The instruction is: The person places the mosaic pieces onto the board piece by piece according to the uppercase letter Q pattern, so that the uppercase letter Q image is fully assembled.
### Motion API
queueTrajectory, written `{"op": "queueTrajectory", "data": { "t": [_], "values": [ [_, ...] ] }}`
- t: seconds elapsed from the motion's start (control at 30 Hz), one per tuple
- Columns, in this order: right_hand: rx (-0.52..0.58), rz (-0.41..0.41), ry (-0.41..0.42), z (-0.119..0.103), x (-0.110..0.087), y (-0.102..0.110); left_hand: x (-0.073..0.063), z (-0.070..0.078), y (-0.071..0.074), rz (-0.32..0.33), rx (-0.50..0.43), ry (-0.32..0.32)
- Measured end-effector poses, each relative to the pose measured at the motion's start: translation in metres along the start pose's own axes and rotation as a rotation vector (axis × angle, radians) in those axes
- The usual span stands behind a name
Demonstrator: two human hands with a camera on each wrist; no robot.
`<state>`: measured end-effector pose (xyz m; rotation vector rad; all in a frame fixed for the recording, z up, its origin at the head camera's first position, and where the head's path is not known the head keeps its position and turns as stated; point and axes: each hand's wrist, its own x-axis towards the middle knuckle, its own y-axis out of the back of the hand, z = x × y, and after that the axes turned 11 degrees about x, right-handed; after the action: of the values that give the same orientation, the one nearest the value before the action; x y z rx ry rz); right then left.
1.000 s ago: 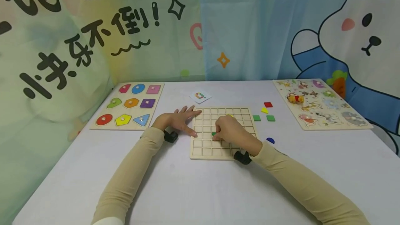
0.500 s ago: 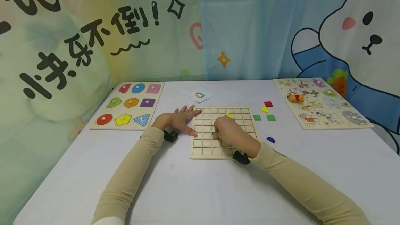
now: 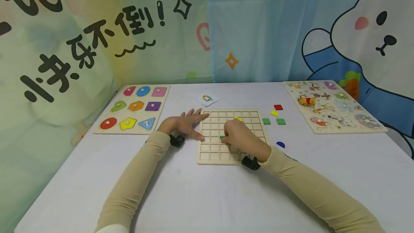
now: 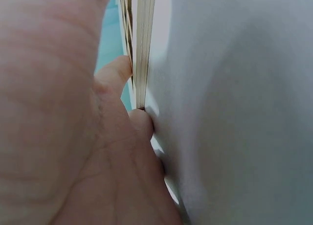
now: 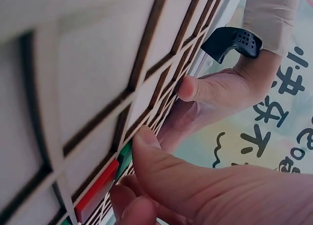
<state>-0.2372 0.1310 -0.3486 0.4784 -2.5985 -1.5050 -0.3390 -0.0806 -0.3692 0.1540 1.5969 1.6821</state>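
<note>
My left hand [image 3: 185, 124] lies spread at the left edge of a wooden grid board [image 3: 210, 157], its thumb and a fingertip touching the rim. Over the middle of the board, my right hand [image 3: 238, 135] pinches a small green tile [image 3: 222, 137]. Seen from the right wrist, that green tile [image 5: 125, 157] sits at a grid cell by my thumb, beside a red tile [image 5: 97, 191] lying in the grid. A corner of another green piece [image 5: 66, 221] shows below. A yellow piece [image 3: 238, 119] is partly hidden behind my right hand.
Right of the board lie green tiles [image 3: 280, 121], a red piece [image 3: 278, 107], a yellow piece [image 3: 274, 113] and a blue half-round [image 3: 280, 144]. A pattern card [image 3: 207, 99] lies behind it. A shape puzzle [image 3: 155, 96] stands left, an animal puzzle [image 3: 336, 114] right.
My right hand makes only tiny shifts left and back right over the same spot, still holding the green tile. The left hand stays in place.
</note>
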Motion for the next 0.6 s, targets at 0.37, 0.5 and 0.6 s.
{"op": "queueTrajectory", "data": {
  "t": [0.37, 0.5, 0.6],
  "values": [
    [-0.015, 0.001, 0.046, 0.004, -0.001, 0.001, 0.002, -0.002, -0.001, 0.008, 0.007, -0.011],
    [0.010, -0.023, 0.050, 0.010, 0.002, 0.000, 0.002, -0.002, -0.001, 0.010, 0.004, -0.014],
    [0.020, -0.042, 0.044, 0.012, 0.004, 0.001, 0.002, -0.003, -0.002, 0.010, 0.002, -0.012]
  ]
}}
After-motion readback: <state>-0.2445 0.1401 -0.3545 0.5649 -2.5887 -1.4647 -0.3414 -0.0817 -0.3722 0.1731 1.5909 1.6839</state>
